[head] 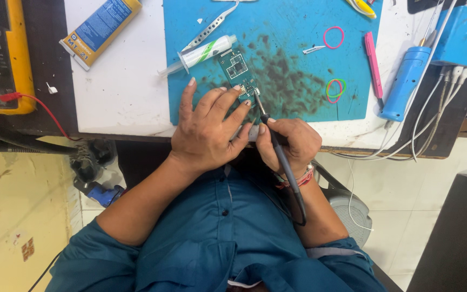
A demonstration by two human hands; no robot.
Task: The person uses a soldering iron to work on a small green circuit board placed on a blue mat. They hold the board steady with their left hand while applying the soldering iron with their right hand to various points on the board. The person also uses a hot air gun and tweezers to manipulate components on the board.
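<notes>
A small green circuit board [237, 69] lies on the stained blue work mat [298, 59]. My left hand [209, 127] presses down on the board's near end with spread fingers. My right hand [287, 143] grips a black pen-shaped soldering iron [278, 148], its metal tip touching the board's near edge beside my left fingertips. The iron's cable runs back over my wrist toward my blue shirt.
A white syringe with a green stripe [201, 54] and metal tweezers [212, 26] lie beside the board. Rubber bands [335, 89], a pink tool [373, 59], a blue cylindrical tool [404, 81], a yellow-blue tube [101, 30] and a yellow meter [6, 54] sit around.
</notes>
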